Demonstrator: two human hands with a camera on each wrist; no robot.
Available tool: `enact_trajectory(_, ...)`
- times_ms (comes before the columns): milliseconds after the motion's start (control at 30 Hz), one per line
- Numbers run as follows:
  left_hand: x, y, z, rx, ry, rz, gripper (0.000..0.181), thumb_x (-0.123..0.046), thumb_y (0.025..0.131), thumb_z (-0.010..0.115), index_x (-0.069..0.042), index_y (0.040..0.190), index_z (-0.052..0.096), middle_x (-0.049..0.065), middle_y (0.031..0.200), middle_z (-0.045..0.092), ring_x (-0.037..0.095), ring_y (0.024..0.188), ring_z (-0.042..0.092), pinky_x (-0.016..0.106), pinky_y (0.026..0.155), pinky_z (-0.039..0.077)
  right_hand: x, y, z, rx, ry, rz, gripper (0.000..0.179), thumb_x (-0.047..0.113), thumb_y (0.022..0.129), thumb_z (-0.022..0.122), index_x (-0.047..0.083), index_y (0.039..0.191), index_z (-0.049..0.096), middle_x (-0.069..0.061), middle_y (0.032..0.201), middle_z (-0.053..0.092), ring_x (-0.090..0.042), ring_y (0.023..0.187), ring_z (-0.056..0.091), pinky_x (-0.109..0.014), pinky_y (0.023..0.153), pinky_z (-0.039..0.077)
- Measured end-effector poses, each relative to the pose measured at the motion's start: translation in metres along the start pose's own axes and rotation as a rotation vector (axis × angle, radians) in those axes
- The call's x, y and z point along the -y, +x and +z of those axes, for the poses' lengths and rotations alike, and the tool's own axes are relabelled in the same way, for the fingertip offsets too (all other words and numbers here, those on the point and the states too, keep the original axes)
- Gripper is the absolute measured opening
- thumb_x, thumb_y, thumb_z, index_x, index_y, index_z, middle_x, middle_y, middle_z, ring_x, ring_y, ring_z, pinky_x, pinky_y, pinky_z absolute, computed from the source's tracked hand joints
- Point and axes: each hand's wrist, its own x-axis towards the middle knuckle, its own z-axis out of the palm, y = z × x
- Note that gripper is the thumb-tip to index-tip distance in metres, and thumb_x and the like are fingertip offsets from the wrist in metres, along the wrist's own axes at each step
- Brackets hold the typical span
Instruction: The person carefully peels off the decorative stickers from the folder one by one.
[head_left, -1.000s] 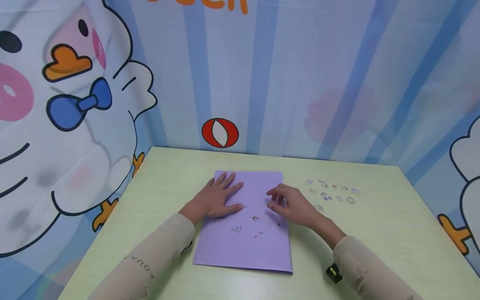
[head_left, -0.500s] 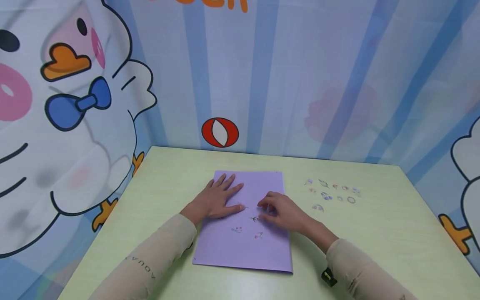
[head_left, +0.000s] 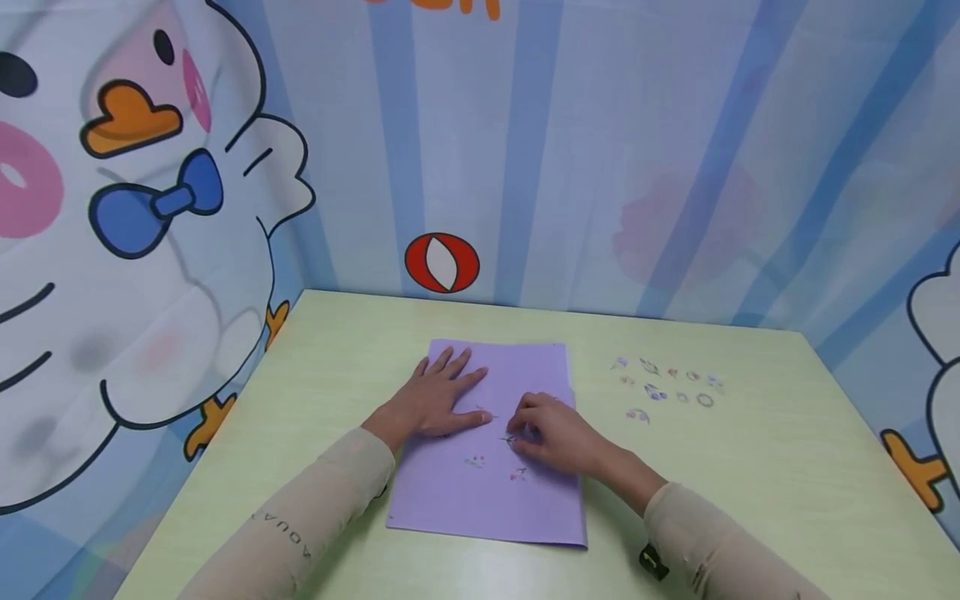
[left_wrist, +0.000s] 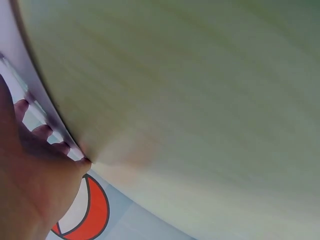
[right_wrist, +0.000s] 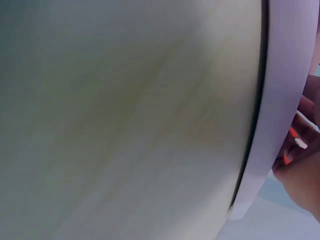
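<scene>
In the head view, a purple sheet or folder (head_left: 480,504) lies upright on the table, with small flower stickers scattered over its middle. My left hand (head_left: 438,396) rests flat on its left side, fingers spread, thumb pointing right. Over the sheet's right half, the curled fingers and thumb of my right hand (head_left: 555,433) pinch at a small stemmed flower sticker (head_left: 508,439). Below it are a pink-red sticker (head_left: 517,474) and a pale green one (head_left: 474,460). In the right wrist view, curled fingers (right_wrist: 302,125) show past the sheet's edge (right_wrist: 280,100); the sticker is hidden there.
Several loose stickers (head_left: 655,392) lie in loose rows on the pale table (head_left: 750,467), right of the purple sheet. Behind the table hangs a blue striped backdrop (head_left: 585,167) with cartoon figures. A dark wrist strap (head_left: 653,562) sits under the right sleeve.
My right hand has moved left and down over the purple sheet, its fingertips now at the stemmed flower sticker. The left hand has stayed flat in place.
</scene>
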Motion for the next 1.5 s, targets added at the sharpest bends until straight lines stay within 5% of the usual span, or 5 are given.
enact_trajectory(333, 0.000, 0.002, 0.001, -0.010, -0.017, -0.012, 0.089, -0.080, 0.097, 0.044, -0.030, 0.170, 0.027, 0.008, 0.178, 0.011, 0.037, 0.164, 0.003, 0.065, 0.128, 0.008, 0.015, 0.005, -0.001, 0.003, -0.147, 0.012, 0.010, 0.011, 0.091, 0.082, 0.012, 0.100, 0.080, 0.005, 0.100, 0.066, -0.017, 0.097, 0.063, -0.038, 0.088, 0.057)
enact_trajectory(833, 0.000, 0.001, 0.000, -0.014, -0.024, -0.001, 0.088, -0.078, 0.097, 0.045, -0.029, 0.169, 0.031, 0.010, 0.178, 0.014, 0.039, 0.163, 0.005, 0.066, 0.127, 0.010, 0.019, 0.005, 0.001, 0.019, -0.113, 0.085, 0.010, 0.008, 0.091, 0.082, 0.010, 0.099, 0.077, 0.002, 0.098, 0.066, -0.019, 0.094, 0.063, -0.039, 0.084, 0.056)
enact_trajectory(1500, 0.000, -0.001, 0.001, -0.027, -0.037, 0.011, 0.087, -0.076, 0.098, 0.048, -0.027, 0.168, 0.034, 0.012, 0.177, 0.016, 0.041, 0.163, 0.007, 0.068, 0.126, 0.012, 0.018, 0.005, 0.003, 0.013, -0.106, 0.016, 0.013, 0.004, 0.090, 0.080, 0.010, 0.102, 0.078, 0.003, 0.102, 0.067, -0.018, 0.098, 0.063, -0.039, 0.087, 0.057)
